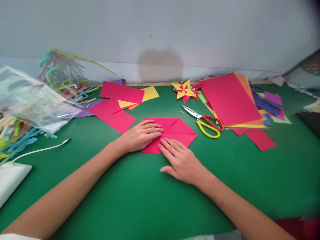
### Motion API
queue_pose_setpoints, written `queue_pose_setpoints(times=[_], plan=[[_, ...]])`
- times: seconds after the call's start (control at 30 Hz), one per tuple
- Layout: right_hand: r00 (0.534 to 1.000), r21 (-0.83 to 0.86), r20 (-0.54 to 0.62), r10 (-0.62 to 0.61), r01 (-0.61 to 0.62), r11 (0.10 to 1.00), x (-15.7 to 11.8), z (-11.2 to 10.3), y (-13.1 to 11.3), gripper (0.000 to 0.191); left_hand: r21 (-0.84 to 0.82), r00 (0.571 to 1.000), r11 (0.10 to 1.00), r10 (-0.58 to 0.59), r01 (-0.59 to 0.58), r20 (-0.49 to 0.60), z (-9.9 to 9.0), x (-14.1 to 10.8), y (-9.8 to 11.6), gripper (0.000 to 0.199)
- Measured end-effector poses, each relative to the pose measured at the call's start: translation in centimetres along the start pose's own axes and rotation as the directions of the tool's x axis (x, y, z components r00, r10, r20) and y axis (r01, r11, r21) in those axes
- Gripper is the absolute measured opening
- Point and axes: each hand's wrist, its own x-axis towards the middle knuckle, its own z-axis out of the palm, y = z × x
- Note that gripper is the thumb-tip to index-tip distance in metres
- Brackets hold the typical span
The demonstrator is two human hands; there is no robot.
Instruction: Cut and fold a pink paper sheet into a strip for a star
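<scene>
The left hand (141, 136) lies flat on the left part of the red paper (183, 130), fingers straight; the right hand (182, 163) rests its fingers on the paper's lower middle, the thumb spread away from them. Both hands are open and grip nothing. The paper lies on the green bench (140, 200), before the person, and shows crease lines, so I judge that the step is flattening a fold. The next move seems to call for one hand holding the paper steady while the other presses along the crease. Scissors (198, 116) lie just to the right, a paper star (184, 90) behind, and a stack of sheets (231, 100) farther right
</scene>
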Motion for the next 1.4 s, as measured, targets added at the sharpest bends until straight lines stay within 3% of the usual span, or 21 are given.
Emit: queue_pose_setpoints(times=[0.6, 1.07, 1.4], plan=[[1.0, -0.002, -0.012, 0.002, -0.002, 1.0, -0.11, 0.09, 0.05, 0.077, 0.001, 1.0, 1.0, -0.006, 0.006, 0.016, 0.18, 0.02, -0.05, 0.045], [1.0, -0.01, 0.009, 0.003, -0.003, 1.0, -0.06, 0.11, 0.1, 0.076, 0.106, 0.996, 0.993, 0.034, -0.042, 0.077, 0.01, -0.1, -0.13, 0.038], [0.994, -0.023, 0.06, -0.091, 0.093, 0.995, 0.14, -0.4, -0.47, 0.079, 0.141, 0.997, 0.989, 0.029, -0.039, 0.071, 0.29, -0.14, -0.15, 0.035]])
